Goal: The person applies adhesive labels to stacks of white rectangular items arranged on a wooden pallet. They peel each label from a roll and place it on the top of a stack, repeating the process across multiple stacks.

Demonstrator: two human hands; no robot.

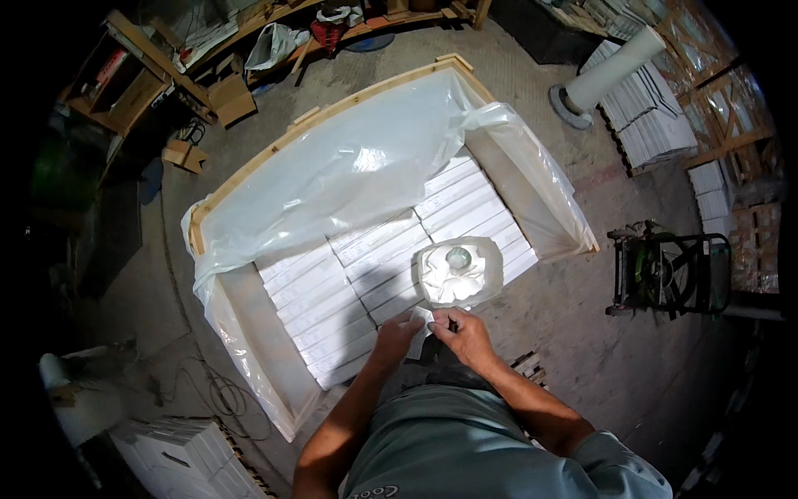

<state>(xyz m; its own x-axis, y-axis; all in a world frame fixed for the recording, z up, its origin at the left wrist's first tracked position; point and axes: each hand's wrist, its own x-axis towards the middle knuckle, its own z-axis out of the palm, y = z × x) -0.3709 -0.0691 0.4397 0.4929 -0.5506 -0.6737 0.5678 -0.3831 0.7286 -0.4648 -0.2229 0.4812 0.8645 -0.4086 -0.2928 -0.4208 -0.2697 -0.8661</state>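
Close in front of my body, both hands hold a small white piece of paper or label between them. My left hand pinches its left side, fingers closed. My right hand has its fingertips pressed together at the paper's right edge. Just beyond my hands, a translucent tub rests on the white boxes, with crumpled white paper in it. On that paper sits a round greenish-grey item whose kind I cannot make out. Rows of flat white boxes fill the large crate beneath.
The wooden crate has plastic sheeting draped over its far and side walls. A black-framed cart stands at right, a white roll beyond it. Cardboard boxes lie back left; a cable coils on the floor at left.
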